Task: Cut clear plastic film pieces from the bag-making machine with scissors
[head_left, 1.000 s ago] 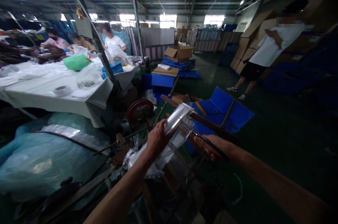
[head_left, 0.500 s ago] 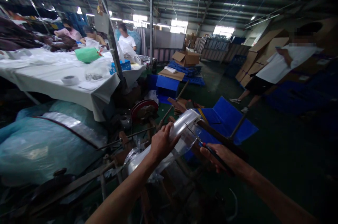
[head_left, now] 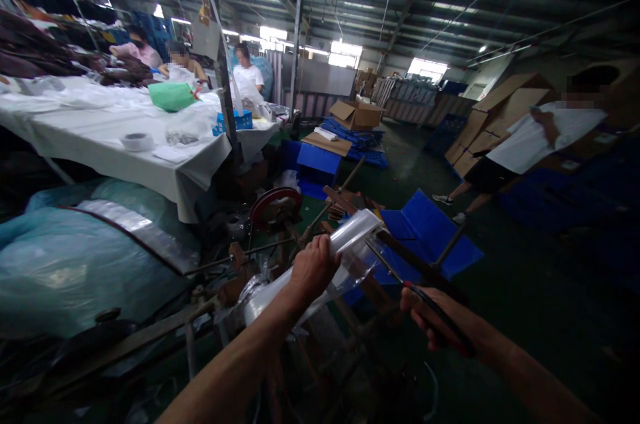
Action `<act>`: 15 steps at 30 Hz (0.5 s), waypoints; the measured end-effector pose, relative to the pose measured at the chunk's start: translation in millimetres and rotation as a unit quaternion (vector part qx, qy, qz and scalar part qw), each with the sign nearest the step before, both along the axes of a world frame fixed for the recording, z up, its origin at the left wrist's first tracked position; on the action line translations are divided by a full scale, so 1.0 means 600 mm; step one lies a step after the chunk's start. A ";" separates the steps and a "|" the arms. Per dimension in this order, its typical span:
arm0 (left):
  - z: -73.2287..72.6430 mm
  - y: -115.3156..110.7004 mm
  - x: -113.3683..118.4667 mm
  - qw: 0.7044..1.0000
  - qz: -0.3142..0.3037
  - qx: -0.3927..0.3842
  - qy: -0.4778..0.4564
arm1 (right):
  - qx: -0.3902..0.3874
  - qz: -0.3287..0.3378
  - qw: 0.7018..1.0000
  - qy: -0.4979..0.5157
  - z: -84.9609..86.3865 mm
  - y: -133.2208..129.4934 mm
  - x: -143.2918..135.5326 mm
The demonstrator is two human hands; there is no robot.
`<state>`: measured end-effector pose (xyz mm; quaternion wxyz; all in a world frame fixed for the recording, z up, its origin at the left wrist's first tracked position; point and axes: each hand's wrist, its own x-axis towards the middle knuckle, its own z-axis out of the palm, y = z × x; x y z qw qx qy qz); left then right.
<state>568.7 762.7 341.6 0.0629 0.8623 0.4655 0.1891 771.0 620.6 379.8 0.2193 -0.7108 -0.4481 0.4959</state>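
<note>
My left hand (head_left: 315,268) is closed around a roll of clear plastic film (head_left: 354,232), which lies slantwise over a wooden and metal frame. The fingers wrap over the top of the roll, and a loose sheet of film hangs below it. My right hand (head_left: 440,319) grips a pair of scissors (head_left: 393,269) with red and black handles. Their blades point up and left toward the roll's far end, near the hanging film. Whether the blades touch the film I cannot tell.
A white-covered table (head_left: 200,169) with bags and a tape roll stands left, people seated behind it. Big plastic bundles (head_left: 110,264) lie below. Blue folded sheets (head_left: 425,231) lie beyond the frame. A person in a white shirt (head_left: 537,143) stands right.
My right hand has moved right and slightly down with the scissors, drawing the blades back from the film. My left hand stays on the roll. The view has shifted slightly.
</note>
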 end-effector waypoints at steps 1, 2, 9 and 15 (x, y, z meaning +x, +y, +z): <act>0.000 0.000 0.001 1.000 0.002 0.001 0.005 | -0.001 0.001 1.000 -0.002 0.000 0.000 -0.002; 0.000 0.001 0.002 1.000 0.003 0.003 0.008 | -0.002 0.003 1.000 -0.007 0.000 0.001 -0.004; -0.008 0.003 0.006 1.000 0.015 0.016 0.005 | 0.000 -0.002 0.999 -0.038 0.000 0.010 -0.023; -0.011 0.005 0.005 1.000 0.012 0.003 0.005 | -0.007 -0.012 0.999 -0.051 -0.004 0.019 -0.026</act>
